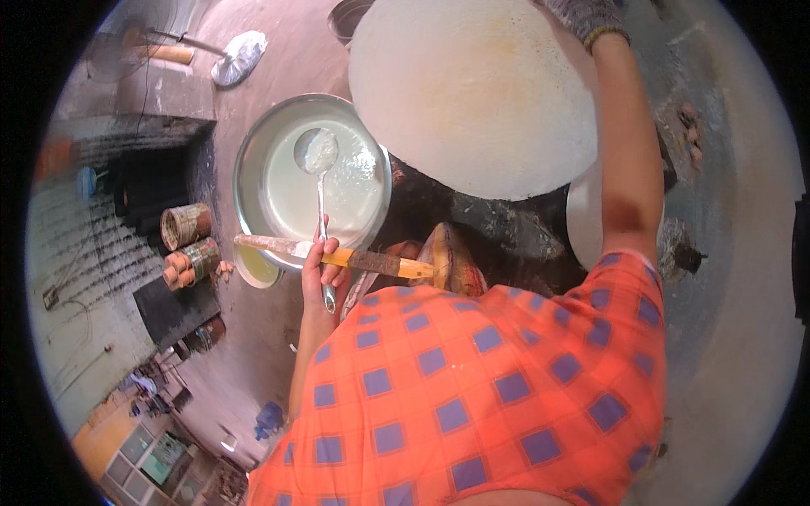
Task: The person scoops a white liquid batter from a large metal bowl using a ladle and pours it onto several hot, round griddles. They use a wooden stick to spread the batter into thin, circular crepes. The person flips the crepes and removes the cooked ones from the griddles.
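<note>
In my left hand point(324, 262) are a metal ladle point(321, 190) and a flat spatula point(373, 261) with a wooden handle and a dark wrapped band. The ladle's bowl, coated with pale batter, is over a wide metal basin point(243, 209) of white batter point(297, 209). White residue coats the spatula's blade, which points left. My right hand point(585, 19) wears a grey knitted glove and reaches to the far right rim of a large round pale griddle point(474, 101). The top of the picture cuts off its fingers, so their grip is hidden.
A small bowl of yellowish liquid point(258, 269) stands beside the basin. Dark stonework point(506, 221) lies below the griddle, near a patterned cloth point(446, 259). A pale round surface point(583, 215) is partly behind my right arm. Stained containers point(185, 226) are at left.
</note>
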Motion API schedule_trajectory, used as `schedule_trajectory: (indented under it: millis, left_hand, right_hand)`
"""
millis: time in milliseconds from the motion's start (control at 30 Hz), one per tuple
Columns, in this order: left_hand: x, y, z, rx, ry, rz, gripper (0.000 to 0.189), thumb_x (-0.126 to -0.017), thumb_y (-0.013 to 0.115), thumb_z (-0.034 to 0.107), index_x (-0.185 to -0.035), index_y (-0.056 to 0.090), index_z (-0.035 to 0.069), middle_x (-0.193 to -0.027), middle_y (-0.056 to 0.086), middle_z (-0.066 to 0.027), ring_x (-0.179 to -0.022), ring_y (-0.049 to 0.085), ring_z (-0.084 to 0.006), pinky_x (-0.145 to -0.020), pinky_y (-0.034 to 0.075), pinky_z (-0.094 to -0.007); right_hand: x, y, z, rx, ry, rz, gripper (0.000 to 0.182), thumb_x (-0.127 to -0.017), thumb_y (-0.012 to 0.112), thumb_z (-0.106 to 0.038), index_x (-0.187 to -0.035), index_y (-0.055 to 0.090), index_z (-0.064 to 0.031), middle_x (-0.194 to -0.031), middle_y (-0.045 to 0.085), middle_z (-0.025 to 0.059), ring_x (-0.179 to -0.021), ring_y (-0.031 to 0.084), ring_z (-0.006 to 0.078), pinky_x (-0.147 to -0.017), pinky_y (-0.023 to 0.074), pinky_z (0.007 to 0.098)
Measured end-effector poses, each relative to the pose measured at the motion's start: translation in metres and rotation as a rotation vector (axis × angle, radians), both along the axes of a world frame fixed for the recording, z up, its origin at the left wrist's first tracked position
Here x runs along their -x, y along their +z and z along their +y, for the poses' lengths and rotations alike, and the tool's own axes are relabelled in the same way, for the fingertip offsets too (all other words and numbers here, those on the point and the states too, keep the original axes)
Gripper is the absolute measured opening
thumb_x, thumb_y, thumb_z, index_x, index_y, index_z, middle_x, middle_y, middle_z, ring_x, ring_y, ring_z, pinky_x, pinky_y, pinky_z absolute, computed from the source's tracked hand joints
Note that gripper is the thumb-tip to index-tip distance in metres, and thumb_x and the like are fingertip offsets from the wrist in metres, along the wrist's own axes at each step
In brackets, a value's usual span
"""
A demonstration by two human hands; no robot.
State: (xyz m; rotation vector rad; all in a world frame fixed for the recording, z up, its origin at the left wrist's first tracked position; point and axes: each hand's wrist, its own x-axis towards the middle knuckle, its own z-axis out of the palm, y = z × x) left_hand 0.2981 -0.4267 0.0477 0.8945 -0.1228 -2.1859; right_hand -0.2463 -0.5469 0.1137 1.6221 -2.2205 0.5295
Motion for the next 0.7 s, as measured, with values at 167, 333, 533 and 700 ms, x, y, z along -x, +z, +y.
schedule_trajectory:
  millis: [167, 333, 533, 700]
  left_hand:
    - [-0.010, 0.003, -0.005, 0.047, -0.111, 0.018, 0.042, -0.102, 0.035, 0.015, -0.143, 0.033, 0.010, -0.084, 0.052, 0.0017, -0.039, 0.036, -0.0022, -0.037, 0.040, -0.0186]
    - [0.002, 0.005, -0.012, 0.209, -0.444, -0.103, 0.039, -0.099, 0.041, 0.013, -0.137, 0.039, 0.014, -0.082, 0.052, 0.0014, -0.041, 0.036, -0.0029, -0.036, 0.036, -0.0186]
    - [0.011, 0.011, 0.010, 0.238, -0.931, 0.082, 0.035, -0.099, 0.040, 0.012, -0.134, 0.041, 0.013, -0.083, 0.051, -0.0015, -0.041, 0.037, -0.0048, -0.035, 0.035, -0.0189]
    - [-0.005, -0.004, 0.134, 0.055, -1.405, 0.181, 0.036, -0.098, 0.043, 0.013, -0.134, 0.043, 0.016, -0.084, 0.053, -0.0005, -0.041, 0.036, -0.0045, -0.036, 0.035, -0.0189]
  right_hand:
    - [0.048, -0.096, 0.096, -0.416, -0.351, -0.301, 0.058, -0.070, 0.074, -0.049, -0.107, 0.066, -0.0047, -0.112, 0.064, 0.0210, -0.104, 0.062, 0.0340, -0.088, 0.0489, 0.0416]
    - [-0.117, -0.193, 0.303, 0.092, -1.030, -0.993, 0.050, -0.073, 0.075, -0.036, -0.106, 0.065, 0.0006, -0.100, 0.068, 0.0210, -0.091, 0.066, 0.0324, -0.084, 0.0490, 0.0429]
    - [-0.449, -0.155, 0.512, 1.447, -1.136, -1.393, 0.046, -0.075, 0.076, -0.017, -0.113, 0.061, 0.0047, -0.102, 0.066, 0.0102, -0.090, 0.059, 0.0220, -0.083, 0.0462, 0.0344]
    - [-0.765, -0.055, 0.762, 0.585, -2.223, -0.688, 0.034, -0.092, 0.055, -0.036, -0.108, 0.063, -0.0070, -0.096, 0.063, 0.0118, -0.081, 0.062, 0.0250, -0.074, 0.0510, 0.0390]
